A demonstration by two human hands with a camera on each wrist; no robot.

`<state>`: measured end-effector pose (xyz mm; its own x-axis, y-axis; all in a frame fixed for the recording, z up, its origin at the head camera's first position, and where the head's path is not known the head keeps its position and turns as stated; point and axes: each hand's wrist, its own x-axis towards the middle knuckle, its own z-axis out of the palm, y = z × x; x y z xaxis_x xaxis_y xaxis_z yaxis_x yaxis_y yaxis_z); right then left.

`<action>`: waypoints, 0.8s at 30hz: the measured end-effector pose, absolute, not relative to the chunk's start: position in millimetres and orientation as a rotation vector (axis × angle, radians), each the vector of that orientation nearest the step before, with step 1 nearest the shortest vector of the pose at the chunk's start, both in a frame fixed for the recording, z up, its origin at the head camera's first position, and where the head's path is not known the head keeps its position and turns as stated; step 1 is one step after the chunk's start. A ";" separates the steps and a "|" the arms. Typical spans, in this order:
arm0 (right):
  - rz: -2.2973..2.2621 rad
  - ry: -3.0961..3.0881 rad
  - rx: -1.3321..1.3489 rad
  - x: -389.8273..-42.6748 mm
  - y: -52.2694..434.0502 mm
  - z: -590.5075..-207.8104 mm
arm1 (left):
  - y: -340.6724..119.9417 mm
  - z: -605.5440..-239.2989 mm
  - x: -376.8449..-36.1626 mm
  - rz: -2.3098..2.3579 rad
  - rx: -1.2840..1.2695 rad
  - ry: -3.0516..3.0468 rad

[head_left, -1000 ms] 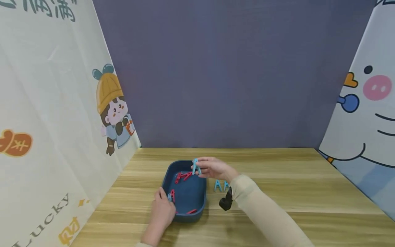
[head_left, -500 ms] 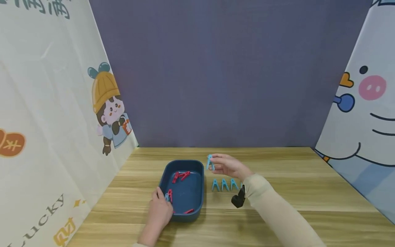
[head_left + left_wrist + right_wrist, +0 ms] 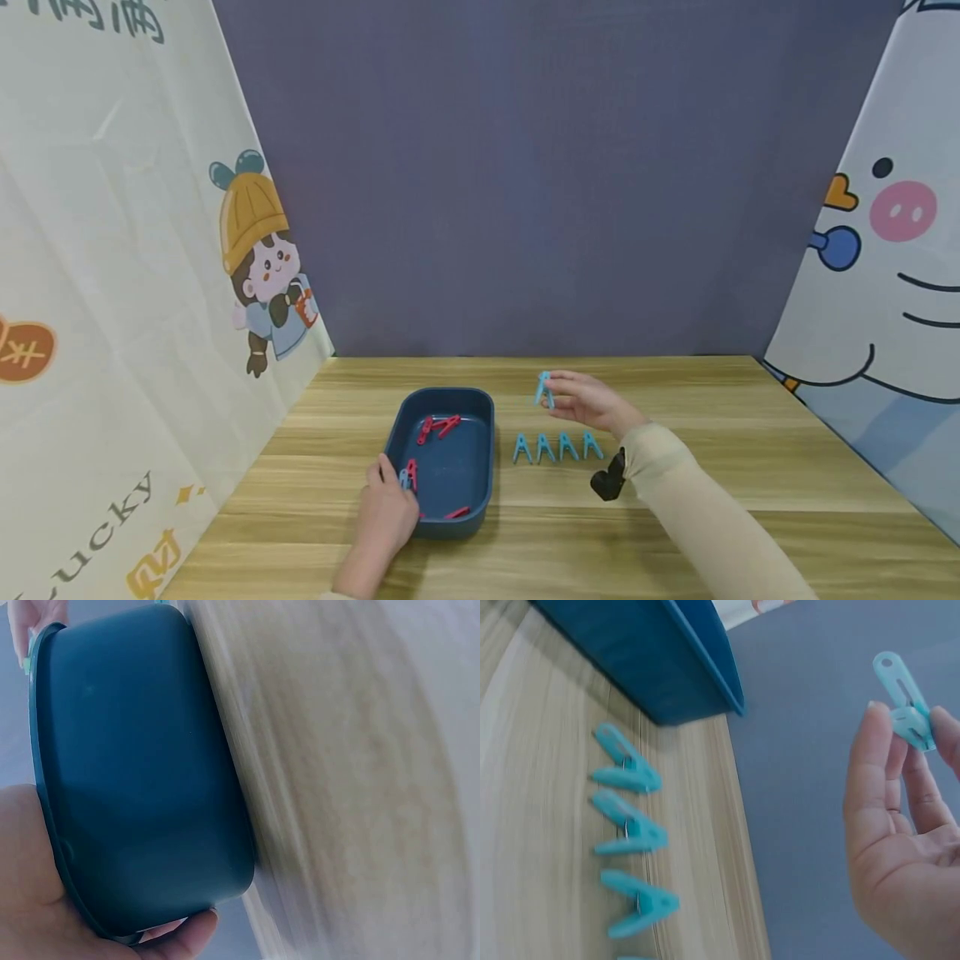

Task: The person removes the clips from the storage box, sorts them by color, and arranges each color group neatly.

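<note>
Dark wall [image 3: 555,183] at back, wood-look table [image 3: 750,433] in front. Blue box [image 3: 450,529] sits on table, a bit L of ctr. R hand [image 3: 592,404] is up over table, R of box; thumb + fingertips pinch 1 lt-blue peg [image 3: 545,387], held clear of tabletop. L hand [image 3: 386,512] grips box rim, near L side. 4 more lt-blue pegs [image 3: 542,442] in a row on table, R of box, spaced apart, legs twd person. In box: red pegs [image 3: 448,426] at far end, near end + by L hand; 1 blue peg [image 3: 405,479] next to a red one there.
</note>
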<state>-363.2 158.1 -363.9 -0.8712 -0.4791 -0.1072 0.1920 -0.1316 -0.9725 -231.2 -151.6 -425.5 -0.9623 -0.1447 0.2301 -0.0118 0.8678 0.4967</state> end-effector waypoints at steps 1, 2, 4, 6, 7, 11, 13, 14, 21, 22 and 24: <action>-2.050 1.717 -0.313 -363.6 161.0 -364.6 | -151.5 -425.3 -231.1 -0.738 0.118 -2.781; -2.050 1.725 -0.307 -364.0 164.0 -365.2 | -151.6 -425.3 -231.2 -0.735 0.119 -2.782; -2.046 1.740 -0.299 -364.1 169.1 -366.3 | -151.7 -425.1 -231.2 -0.737 0.126 -2.790; -2.044 1.746 -0.299 -364.1 174.3 -367.7 | -152.3 -425.3 -231.5 -0.740 0.128 -2.797; -2.041 1.749 -0.293 -363.7 176.8 -368.2 | -152.5 -425.2 -231.5 -0.740 0.128 -2.800; -2.053 1.739 -0.259 -363.2 186.9 -372.1 | -152.8 -425.4 -231.5 -0.741 0.124 -2.810; -2.066 1.731 -0.228 -363.2 191.5 -374.3 | -152.8 -425.4 -231.5 -0.744 0.125 -2.811; -2.074 1.724 -0.221 -363.2 193.9 -375.4 | -152.8 -425.3 -231.5 -0.747 0.125 -2.811; -2.088 1.715 -0.251 -364.2 209.8 -383.0 | -151.6 -424.5 -231.5 -0.769 0.127 -2.812; -2.087 1.713 -0.255 -364.5 211.9 -384.2 | -151.7 -424.3 -231.5 -0.772 0.131 -2.810; -2.075 1.719 -0.266 -365.1 216.5 -386.8 | -151.9 -424.2 -231.5 -0.772 0.133 -2.804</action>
<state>-365.1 216.5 -386.8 -0.8889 -0.4413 -0.1231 0.2031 -0.1388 -0.9693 -231.5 -151.9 -424.2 -0.9696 -0.1474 0.1953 -0.0267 0.8570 0.5147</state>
